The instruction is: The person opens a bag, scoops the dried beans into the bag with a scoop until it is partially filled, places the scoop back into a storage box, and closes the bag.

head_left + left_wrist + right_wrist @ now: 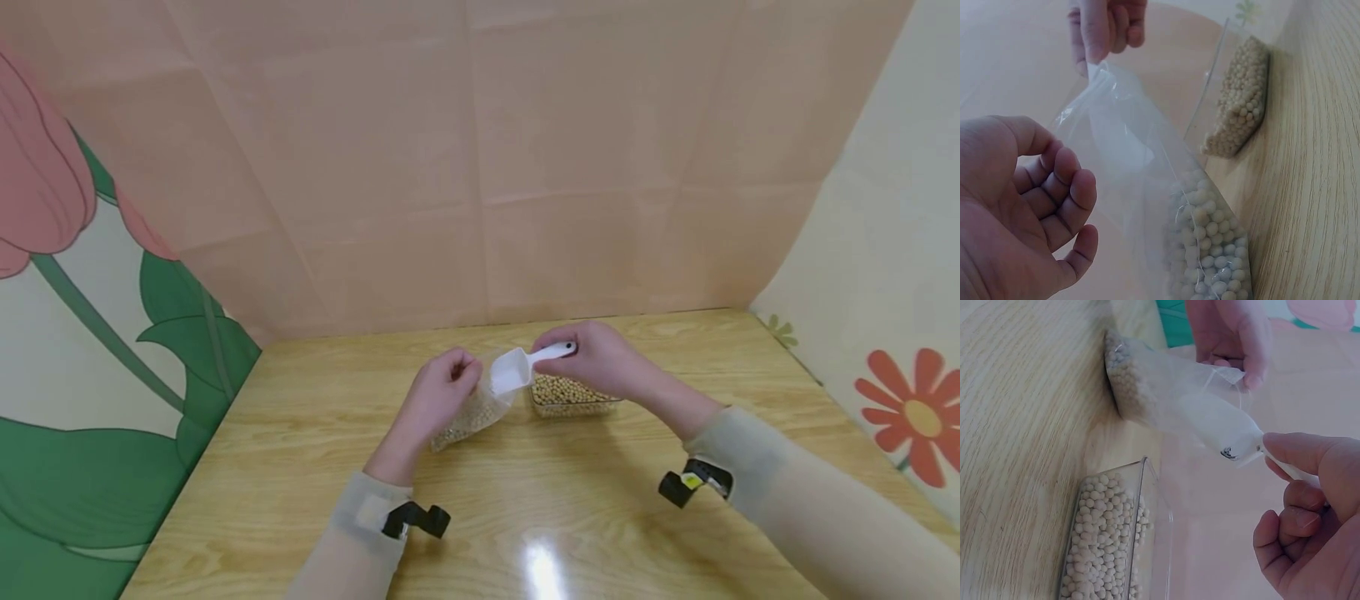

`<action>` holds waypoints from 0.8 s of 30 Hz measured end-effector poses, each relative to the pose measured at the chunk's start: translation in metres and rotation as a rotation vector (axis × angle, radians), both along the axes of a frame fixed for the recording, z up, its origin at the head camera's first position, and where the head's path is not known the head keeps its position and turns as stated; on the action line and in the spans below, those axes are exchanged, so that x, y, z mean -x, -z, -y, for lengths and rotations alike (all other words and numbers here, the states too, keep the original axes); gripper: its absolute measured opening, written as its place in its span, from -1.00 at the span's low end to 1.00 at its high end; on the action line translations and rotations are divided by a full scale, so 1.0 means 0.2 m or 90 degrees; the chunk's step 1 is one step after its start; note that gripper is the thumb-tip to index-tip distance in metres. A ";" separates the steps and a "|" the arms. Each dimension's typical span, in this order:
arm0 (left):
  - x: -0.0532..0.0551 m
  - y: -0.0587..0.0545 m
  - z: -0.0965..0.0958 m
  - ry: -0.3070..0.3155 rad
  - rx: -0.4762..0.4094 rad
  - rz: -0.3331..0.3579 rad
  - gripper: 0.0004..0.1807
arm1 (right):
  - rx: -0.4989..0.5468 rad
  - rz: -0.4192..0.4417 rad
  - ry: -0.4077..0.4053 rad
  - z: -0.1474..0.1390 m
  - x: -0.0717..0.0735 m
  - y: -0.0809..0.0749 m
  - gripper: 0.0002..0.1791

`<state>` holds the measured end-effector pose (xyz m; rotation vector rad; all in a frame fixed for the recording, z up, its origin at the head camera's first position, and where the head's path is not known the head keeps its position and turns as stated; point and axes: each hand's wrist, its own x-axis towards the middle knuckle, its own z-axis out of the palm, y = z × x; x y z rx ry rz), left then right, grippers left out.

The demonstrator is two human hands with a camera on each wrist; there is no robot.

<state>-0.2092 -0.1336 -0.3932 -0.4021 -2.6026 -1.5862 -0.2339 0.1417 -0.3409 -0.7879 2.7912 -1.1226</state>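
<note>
My right hand (600,358) grips the handle of a white plastic scoop (512,372), pinching it between thumb and forefinger. The scoop's bowl is tilted down into the mouth of a clear plastic bag (1138,119). In the right wrist view, the bowl (1219,422) shows hazily through the film. My left hand (444,387) pinches the bag's upper edge, its fingers curled. Small round beige balls (1210,244), soybean-like, fill the lower part of the bag, which leans on the table.
A clear rectangular box (573,408) holding many similar beige balls (1100,537) stands below my right hand, right of the bag. The wooden table (300,500) meets a pink backdrop (480,208) behind, with flower-printed panels (922,417) at the sides.
</note>
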 end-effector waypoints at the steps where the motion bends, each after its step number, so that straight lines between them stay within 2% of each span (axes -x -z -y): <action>1: 0.00 0.00 0.00 0.000 0.000 0.001 -0.73 | 0.005 0.003 0.001 -0.01 0.00 0.00 -0.79; 6: 0.00 0.00 0.00 0.002 0.002 0.004 -0.73 | 0.035 0.036 0.029 -0.06 -0.01 0.01 -0.76; 14: 0.00 0.00 0.00 0.013 -0.008 0.007 -0.72 | 0.087 0.092 0.112 -0.24 -0.06 0.01 -0.54; 18: 0.00 -0.01 0.00 0.019 -0.011 0.009 -0.71 | 0.074 0.091 0.152 -0.34 -0.07 0.01 -0.45; 24: 0.00 -0.01 0.00 0.022 -0.008 0.017 -0.67 | 0.023 0.075 0.172 -0.46 -0.07 0.04 -0.44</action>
